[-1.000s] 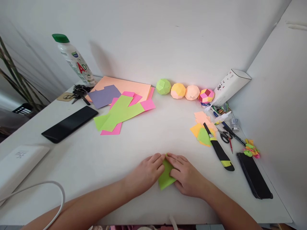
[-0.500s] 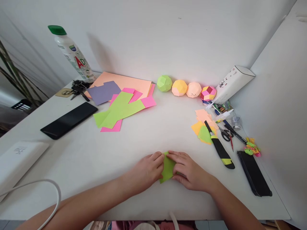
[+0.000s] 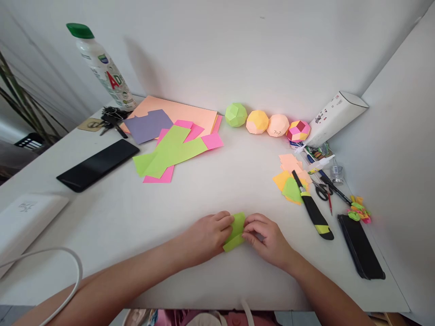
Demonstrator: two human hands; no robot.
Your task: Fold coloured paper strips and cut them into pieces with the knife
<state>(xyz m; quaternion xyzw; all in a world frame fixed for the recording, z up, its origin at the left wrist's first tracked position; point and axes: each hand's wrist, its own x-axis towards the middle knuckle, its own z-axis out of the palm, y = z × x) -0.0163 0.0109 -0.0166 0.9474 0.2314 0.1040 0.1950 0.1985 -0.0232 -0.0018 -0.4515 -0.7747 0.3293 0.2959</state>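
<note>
Between my two hands, close to the front of the desk, is a small piece of green paper (image 3: 237,226) with a flap folded up along its lower edge. My left hand (image 3: 215,233) is closed on its left side, fingers curled over the paper. My right hand (image 3: 267,237) pinches its right edge near the fold between thumb and fingers. Farther back lie larger green paper strips (image 3: 170,154) over pink paper (image 3: 213,141). Several faceted paper balls stand by the wall, among them a green ball (image 3: 235,115) and a yellow ball (image 3: 257,122).
At right are a knife (image 3: 316,213), scissors (image 3: 321,191), cut paper pieces (image 3: 288,165) and a black case (image 3: 360,246). A black phone (image 3: 98,165), a white box-shaped device (image 3: 32,226) with a cable (image 3: 79,267), keys (image 3: 113,120) and a bottle (image 3: 103,68) are at left.
The lower edge of the green paper now shows a folded flap. My right hand has drawn back from the paper's top to its right edge. The camera view has shifted slightly.
</note>
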